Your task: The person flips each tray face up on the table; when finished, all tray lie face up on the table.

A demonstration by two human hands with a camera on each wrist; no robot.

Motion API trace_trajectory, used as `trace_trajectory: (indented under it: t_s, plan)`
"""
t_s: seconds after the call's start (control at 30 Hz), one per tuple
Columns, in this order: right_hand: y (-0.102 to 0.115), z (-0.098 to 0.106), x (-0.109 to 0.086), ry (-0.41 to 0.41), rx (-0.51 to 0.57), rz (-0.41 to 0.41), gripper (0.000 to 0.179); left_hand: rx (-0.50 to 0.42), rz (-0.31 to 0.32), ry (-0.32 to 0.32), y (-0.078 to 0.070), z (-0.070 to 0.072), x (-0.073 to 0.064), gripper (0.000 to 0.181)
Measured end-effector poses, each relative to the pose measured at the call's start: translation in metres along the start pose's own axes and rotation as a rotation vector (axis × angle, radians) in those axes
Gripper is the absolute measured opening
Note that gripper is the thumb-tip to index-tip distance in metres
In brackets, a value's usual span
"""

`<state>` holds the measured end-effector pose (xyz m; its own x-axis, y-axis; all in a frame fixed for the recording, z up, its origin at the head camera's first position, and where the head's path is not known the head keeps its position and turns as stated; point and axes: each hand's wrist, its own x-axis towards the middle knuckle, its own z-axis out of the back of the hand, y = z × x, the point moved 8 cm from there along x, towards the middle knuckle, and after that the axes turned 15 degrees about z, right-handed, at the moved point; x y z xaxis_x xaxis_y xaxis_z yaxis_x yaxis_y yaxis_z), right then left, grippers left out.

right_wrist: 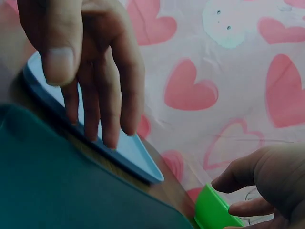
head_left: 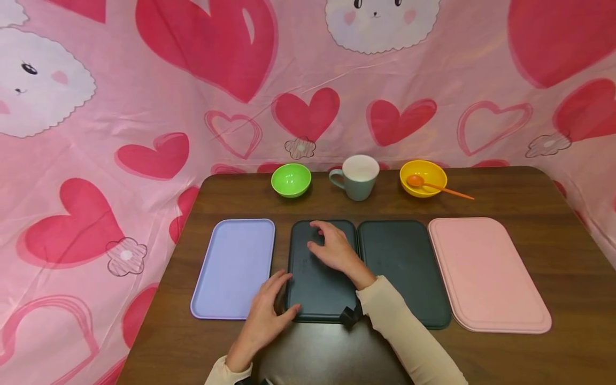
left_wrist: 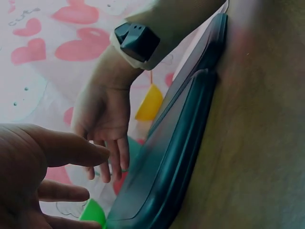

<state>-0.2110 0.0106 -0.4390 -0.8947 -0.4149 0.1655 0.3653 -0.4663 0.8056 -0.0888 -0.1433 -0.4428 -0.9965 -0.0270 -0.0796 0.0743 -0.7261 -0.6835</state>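
Observation:
My left hand [head_left: 267,315] hovers at the near left corner of a dark green tray [head_left: 320,289], thumb and fingers spread apart. Over the far part of that same tray is my right hand [head_left: 334,248], its fingers loosely bent with nothing between them. In the left wrist view both the left hand [left_wrist: 33,167] and the right hand [left_wrist: 107,114] appear raised above the tray's surface. The right wrist view also shows the left hand [right_wrist: 102,57] with its fingers hanging down. A second dark green tray [head_left: 399,267] lies against the first, partly under the right sleeve.
A lavender tray [head_left: 236,267] lies to the left and a pink tray [head_left: 486,272] to the right. Along the table's back stand a green bowl [head_left: 291,181], a grey-green mug [head_left: 360,184] and a yellow bowl [head_left: 423,190] with an orange spoon [head_left: 447,190] in it.

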Motion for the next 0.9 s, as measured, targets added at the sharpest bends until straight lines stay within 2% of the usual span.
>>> trace_trajectory:
  t_s: [0.43, 0.77, 0.9]
  plan:
    - [-0.024, 0.021, 0.001, -0.014, -0.118, 0.012, 0.053, 0.058, 0.066, 0.114, 0.003, -0.024, -0.006, 0.072]
    - [-0.039, 0.032, 0.002, -0.012, -0.168, 0.004, 0.052, 0.097, 0.069, 0.085, 0.004, -0.029, -0.009, 0.077]
    - [-0.042, 0.035, 0.003, -0.014, -0.185, 0.005, 0.051, 0.110, 0.077, 0.101, 0.005, -0.033, -0.009, 0.080]
